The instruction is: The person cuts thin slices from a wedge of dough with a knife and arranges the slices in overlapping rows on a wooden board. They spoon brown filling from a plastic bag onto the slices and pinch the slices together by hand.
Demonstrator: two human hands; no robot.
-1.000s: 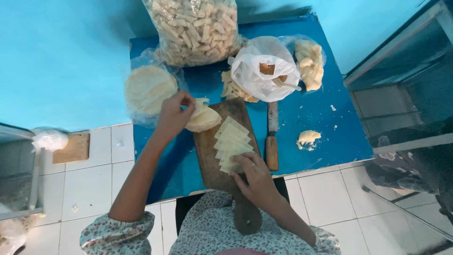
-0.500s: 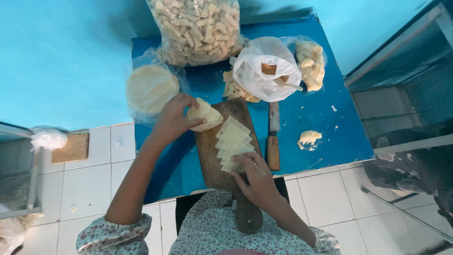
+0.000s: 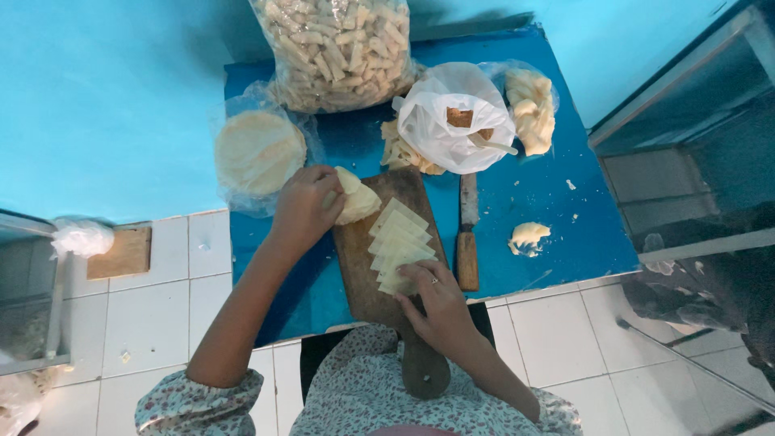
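Left hand (image 3: 303, 208), fingers curled, pinches a pale, soft folded dough sheet (image 3: 355, 200) over the far-left corner of the wooden cutting board (image 3: 359, 266); vs 0.5 s ago it's set a bit lower, nearer the board. Right hand (image 3: 440, 303) lies with fingers together, prob. pressing the near end of the fanned square wrappers (image 3: 395, 242), unchanged.

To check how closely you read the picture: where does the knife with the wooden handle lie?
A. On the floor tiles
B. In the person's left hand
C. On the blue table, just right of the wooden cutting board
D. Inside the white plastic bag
C: the knife lies flat on the blue table, alongside the right edge of the cutting board, and neither hand touches it.
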